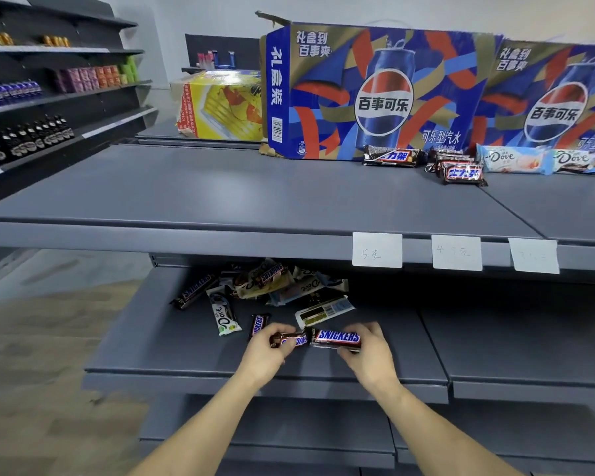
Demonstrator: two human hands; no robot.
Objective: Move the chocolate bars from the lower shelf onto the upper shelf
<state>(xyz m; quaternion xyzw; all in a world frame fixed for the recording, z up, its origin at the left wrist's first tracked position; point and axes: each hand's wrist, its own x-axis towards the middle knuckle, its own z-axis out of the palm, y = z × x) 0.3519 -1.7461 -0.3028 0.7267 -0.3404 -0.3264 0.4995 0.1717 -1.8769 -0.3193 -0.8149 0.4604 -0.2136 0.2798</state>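
Observation:
My left hand (267, 352) grips a small brown Snickers bar (291, 339) over the lower shelf (172, 359). Beside it, my right hand (370, 352) holds a larger Snickers bar (337, 337) by its right end. Behind them lies a loose pile of Snickers and Dove bars (272, 283), with a Dove bar (224, 314) and a small Snickers (257, 325) lying apart. On the upper shelf (186, 194), at the right, stand brown Snickers bars (461, 170) and pale blue Dove bars (516, 159).
Two big Pepsi cartons (375, 91) stand at the back of the upper shelf, a yellow carton (220, 104) behind them. White price tags (377, 250) hang on the shelf's front edge. Stocked shelving (49, 97) runs along the left.

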